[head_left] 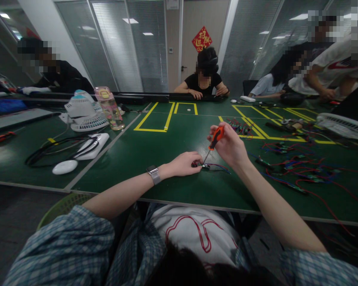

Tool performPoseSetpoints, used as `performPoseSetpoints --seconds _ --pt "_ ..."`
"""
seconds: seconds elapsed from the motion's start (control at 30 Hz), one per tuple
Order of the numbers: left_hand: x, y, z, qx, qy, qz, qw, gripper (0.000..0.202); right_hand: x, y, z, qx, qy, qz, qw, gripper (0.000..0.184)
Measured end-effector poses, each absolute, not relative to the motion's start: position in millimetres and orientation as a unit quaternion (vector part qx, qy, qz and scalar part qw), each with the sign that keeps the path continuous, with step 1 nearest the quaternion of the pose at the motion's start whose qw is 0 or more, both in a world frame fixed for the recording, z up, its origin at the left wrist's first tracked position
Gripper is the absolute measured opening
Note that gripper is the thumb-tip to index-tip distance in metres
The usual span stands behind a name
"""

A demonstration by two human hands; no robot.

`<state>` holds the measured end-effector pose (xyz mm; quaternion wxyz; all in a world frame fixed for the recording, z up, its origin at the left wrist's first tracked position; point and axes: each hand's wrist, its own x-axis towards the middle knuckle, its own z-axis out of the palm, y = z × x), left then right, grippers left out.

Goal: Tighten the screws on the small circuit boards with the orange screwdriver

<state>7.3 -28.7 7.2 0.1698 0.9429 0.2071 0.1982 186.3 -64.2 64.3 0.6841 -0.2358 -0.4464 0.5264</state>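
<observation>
My right hand (231, 147) is closed round an orange-and-black screwdriver (215, 138), held tilted with its tip down on a small wired part (205, 166) lying on the green table (155, 174). My left hand (185, 163), with a watch on its wrist, pinches that part and presses it against the table. Thin red and blue wires trail from the part to the right.
A heap of red, blue and black wired parts (289, 167) lies to the right. At the left are a white mouse (65, 167), black cables, a white fan (83, 113) and a clear bottle (111, 108). Other people sit round the table. Yellow tape marks its far half.
</observation>
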Motion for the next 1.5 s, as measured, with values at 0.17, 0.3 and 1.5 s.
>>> performPoseSetpoints --seconds 0.17,0.3,1.5 --pt "7.9 -30.1 9.5 0.943 0.214 0.193 0.169 0.012 188.5 -63.4 64.2 -0.242 -0.456 0.533 0.671 0.017" --pt "7.9 -31.3 11.4 0.943 0.214 0.191 0.169 0.011 187.9 -64.4 62.6 -0.239 -0.465 0.531 0.667 0.020" --pt "7.9 -30.3 9.4 0.942 0.211 0.198 0.168 0.012 184.2 -68.2 65.7 -0.206 -0.434 0.568 0.668 0.030"
